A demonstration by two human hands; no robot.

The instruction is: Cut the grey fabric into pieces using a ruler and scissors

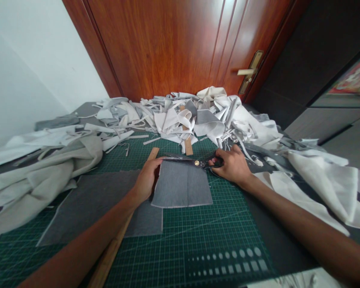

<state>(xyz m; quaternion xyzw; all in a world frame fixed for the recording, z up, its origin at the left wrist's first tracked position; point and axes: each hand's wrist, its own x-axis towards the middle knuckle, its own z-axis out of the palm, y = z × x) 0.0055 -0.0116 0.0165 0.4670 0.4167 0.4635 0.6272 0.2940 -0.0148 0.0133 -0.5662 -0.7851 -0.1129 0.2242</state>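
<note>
My right hand (231, 165) grips the handles of a pair of black scissors (197, 163), whose blades point left along the far edge of a grey fabric piece (183, 186). The left edge of that piece is pinched in my left hand (147, 178), close to the blade tips. Part of my left fingers is hidden behind the fabric. Beneath my left hand and forearm lies a larger grey fabric piece (90, 208). A wooden ruler (115, 244) runs under my left arm, its far end showing beyond the hand.
A green cutting mat (204, 228) covers the work surface. White and grey fabric scraps (174, 120) heap up at the back, with another wooden strip (188, 147) among them. Crumpled beige cloth (63, 168) lies left, white cloth (324, 188) right. A wooden door (168, 48) stands behind.
</note>
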